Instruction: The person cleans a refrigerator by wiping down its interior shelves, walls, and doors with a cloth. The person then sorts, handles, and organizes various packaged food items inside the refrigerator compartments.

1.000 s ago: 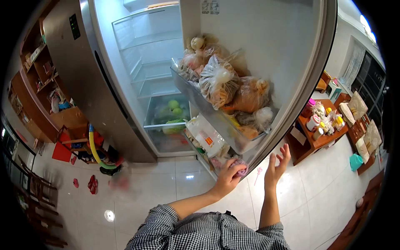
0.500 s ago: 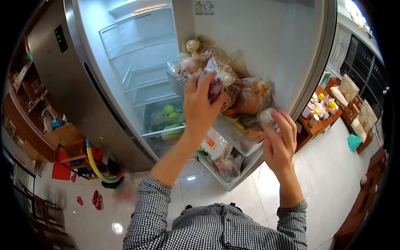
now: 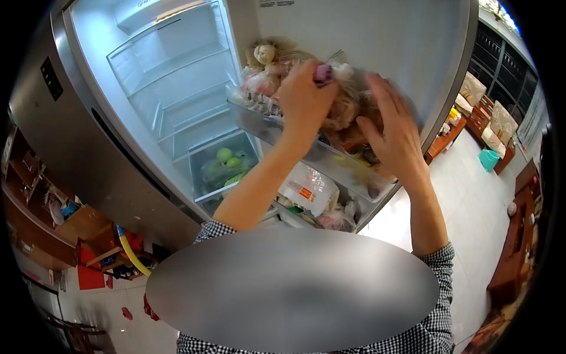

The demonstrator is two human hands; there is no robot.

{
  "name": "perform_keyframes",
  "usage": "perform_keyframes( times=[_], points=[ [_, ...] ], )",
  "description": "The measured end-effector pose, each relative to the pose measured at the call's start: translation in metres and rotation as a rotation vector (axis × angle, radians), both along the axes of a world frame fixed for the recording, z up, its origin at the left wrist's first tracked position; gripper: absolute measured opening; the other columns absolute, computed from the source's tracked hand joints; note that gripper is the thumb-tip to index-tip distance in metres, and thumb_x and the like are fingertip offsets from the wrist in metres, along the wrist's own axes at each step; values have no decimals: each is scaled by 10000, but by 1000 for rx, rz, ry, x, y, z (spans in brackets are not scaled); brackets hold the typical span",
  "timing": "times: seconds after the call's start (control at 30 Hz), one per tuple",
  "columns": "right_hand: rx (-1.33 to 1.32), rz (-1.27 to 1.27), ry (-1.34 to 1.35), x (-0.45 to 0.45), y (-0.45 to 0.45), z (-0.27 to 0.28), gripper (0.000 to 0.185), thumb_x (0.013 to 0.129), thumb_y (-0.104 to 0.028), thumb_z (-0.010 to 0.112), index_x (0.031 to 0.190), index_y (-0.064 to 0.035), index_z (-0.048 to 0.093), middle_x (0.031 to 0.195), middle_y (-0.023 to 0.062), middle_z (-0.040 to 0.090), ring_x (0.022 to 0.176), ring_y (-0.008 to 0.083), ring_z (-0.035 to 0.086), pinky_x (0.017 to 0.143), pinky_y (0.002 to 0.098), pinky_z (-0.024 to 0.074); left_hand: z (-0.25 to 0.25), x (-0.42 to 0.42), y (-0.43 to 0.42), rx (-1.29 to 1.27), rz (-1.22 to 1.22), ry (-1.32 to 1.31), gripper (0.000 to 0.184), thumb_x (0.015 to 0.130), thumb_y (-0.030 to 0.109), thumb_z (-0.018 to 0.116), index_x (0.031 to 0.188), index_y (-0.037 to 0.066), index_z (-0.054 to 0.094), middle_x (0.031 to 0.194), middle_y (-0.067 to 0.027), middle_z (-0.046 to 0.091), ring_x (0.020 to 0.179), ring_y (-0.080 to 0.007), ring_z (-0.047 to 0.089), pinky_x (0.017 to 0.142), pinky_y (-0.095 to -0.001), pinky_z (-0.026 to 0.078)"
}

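My left hand is curled over the door bin's load, with a small purple bundle at its fingertips. Its fingers are partly hidden, but they appear closed on that bundle. My right hand lies against the bags on the right, fingers stretched out and thumb apart. Between and behind my hands, knotted plastic bags of food crowd the clear door bin. A pale bulb-like knot tops the bags at the left, above a pinkish bag.
A lower door bin holds a white packet with an orange label. Inside the fridge are glass shelves and a drawer with green produce. The steel door stands left. A grey blur covers the lower middle.
My left hand has moved up and right with the purple bundle. My right hand has let go of a clear bag's end, risen and spread its fingers. The view has shifted.
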State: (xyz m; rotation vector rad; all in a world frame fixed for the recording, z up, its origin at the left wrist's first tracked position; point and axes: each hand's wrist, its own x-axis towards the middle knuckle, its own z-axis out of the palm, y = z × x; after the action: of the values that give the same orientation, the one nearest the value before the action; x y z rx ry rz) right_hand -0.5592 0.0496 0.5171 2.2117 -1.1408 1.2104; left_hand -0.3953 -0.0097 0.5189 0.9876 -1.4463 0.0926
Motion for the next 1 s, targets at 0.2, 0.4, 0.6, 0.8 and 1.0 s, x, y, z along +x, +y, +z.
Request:
perform_keyframes(
  times=[0.2,0.4,0.6,0.8,1.0],
  points=[
    [270,65,-57,10,-13,22,684,704,-96,688,1329,-113,411,1158,166,530,997,316,555,882,385,436,2,-24,-4,-52,-112,-57,235,691,186,687,847,25,615,754,-133,624,725,-271,631,607,-378,461],
    [453,190,-349,22,-12,15,510,718,-23,640,1207,-66,502,1048,106,561,885,188,576,786,290,461,-5,35,-2,219,-776,438,105,802,79,665,809,5,591,642,-44,591,399,-137,549,330,-242,397],
    [139,98,-357,30,-22,13,327,704,33,597,1020,-41,559,969,82,535,774,163,556,696,261,466,-27,137,-35,286,-38,298,206,769,201,696,875,36,631,668,-84,609,465,-162,570,445,-278,433],
    [-132,51,-376,39,-26,14,268,695,61,577,941,-45,582,944,77,534,741,165,554,621,254,464,-42,166,-44,273,171,-193,380,706,284,684,1021,74,645,840,-136,643,778,-294,609,723,-378,468],
    [-301,-168,47,17,-25,25,271,689,37,567,941,-61,569,947,83,556,834,244,562,690,330,471,-49,174,-66,177,257,-400,399,664,269,683,1016,83,648,862,-144,642,857,-336,587,762,-412,460]
  ],
)
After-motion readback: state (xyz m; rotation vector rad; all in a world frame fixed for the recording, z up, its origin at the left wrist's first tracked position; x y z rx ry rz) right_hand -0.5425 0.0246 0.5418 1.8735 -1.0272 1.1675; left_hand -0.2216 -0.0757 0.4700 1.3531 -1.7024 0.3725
